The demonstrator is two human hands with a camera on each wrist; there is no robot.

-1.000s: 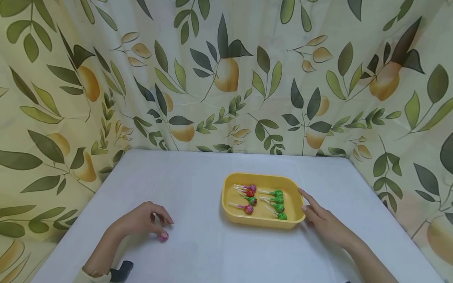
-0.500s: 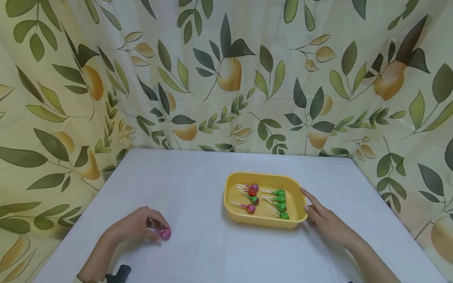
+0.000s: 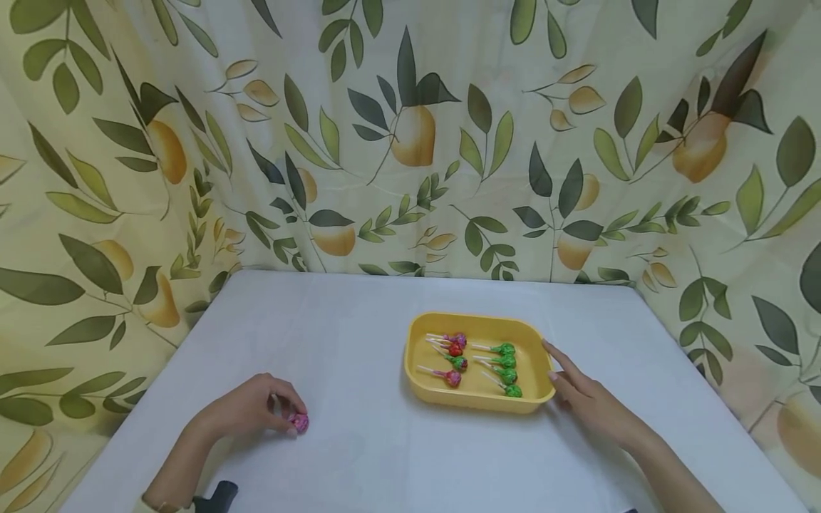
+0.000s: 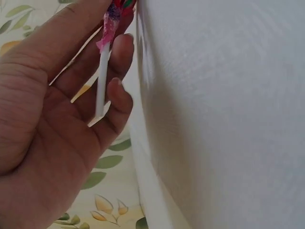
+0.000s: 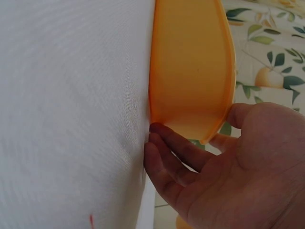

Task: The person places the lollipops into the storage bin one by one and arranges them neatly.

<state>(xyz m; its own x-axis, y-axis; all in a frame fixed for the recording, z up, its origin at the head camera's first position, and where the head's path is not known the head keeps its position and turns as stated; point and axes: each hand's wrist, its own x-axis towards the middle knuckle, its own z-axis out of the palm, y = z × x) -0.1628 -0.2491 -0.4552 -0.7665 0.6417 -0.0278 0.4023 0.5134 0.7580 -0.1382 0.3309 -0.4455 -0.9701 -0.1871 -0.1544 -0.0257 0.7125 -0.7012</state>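
In the head view my left hand (image 3: pixel 256 407) is low over the left of the table, its thumb and fingers pinching a pink-wrapped lollipop (image 3: pixel 298 422). The left wrist view shows the lollipop's white stick (image 4: pixel 102 81) running back toward the palm; its candy end is partly cut off at the top. A yellow tray (image 3: pixel 474 402) sits right of centre. My right hand (image 3: pixel 593 406) touches its right end, fingers fairly straight against the rim and outer wall. In the tray lie green lollipops (image 3: pixel 505 361) on the right and pink or red ones (image 3: pixel 452 378) on the left.
A white cloth (image 3: pixel 359 456) covers the table, whose far edge meets a leaf-and-fruit patterned curtain (image 3: pixel 410 142). Near the left wrist is a dark strap-like piece (image 3: pixel 218 496). A small red mark (image 5: pixel 92 221) shows in the right wrist view.
One second ago the left fingertips were spread beside the lollipop; now they close on it, and it sits slightly further right. My right hand and the tray have stayed put.
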